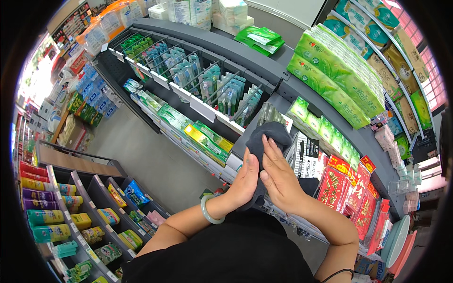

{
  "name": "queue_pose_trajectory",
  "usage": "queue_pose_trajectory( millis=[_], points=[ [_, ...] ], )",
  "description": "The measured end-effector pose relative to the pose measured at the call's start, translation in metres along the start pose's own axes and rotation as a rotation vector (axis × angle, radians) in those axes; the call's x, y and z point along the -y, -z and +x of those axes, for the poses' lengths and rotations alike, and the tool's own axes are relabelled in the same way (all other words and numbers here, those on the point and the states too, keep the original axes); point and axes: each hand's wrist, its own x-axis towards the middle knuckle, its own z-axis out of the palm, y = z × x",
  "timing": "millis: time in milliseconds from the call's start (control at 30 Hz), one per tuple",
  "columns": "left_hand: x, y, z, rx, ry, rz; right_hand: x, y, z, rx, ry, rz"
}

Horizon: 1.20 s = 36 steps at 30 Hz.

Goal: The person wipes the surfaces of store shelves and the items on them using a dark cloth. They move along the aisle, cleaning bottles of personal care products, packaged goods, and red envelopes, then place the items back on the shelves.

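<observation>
A dark grey cloth point(270, 136) is pressed between my two palms, its bunched top rising past my fingertips and its lower end hanging near my black shirt. My left hand point(248, 178) lies flat along its left side, below it a pale green bangle point(209, 210) on the wrist. From the right, my right hand point(281, 173) covers the cloth with its fingers stretched upward. Just beyond the cloth stand clear containers point(271, 114) on a grey shelf. A black and white marker box point(307, 155) is right of my right hand.
Hanging toothbrush packs point(184, 70) and toothpaste boxes point(205, 141) fill the shelf ahead. Green tissue packs point(332, 74) sit on its top ledge. Red envelope packets point(334, 187) lie to the right. Another shelf of bottles and cans point(51, 231) stands at left, across a grey floor point(138, 155).
</observation>
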Motion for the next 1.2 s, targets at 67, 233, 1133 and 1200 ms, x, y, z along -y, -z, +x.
queue_pose_trajectory(
  millis=[67,233,1133,1200],
  points=[
    [0.003,0.000,-0.003,0.020,-0.040,-0.057,0.006,0.008,0.007,0.059,0.015,-0.179],
    [0.016,-0.004,-0.009,0.064,-0.069,-0.251,0.007,0.027,0.032,0.076,0.010,-0.381],
    [0.022,0.116,-0.114,-0.022,0.077,-0.141,-0.019,0.030,0.191,0.183,0.179,-0.088],
    [0.025,0.117,-0.122,-0.107,0.101,-0.195,-0.021,0.007,0.213,0.280,0.195,-0.183]
  ],
)
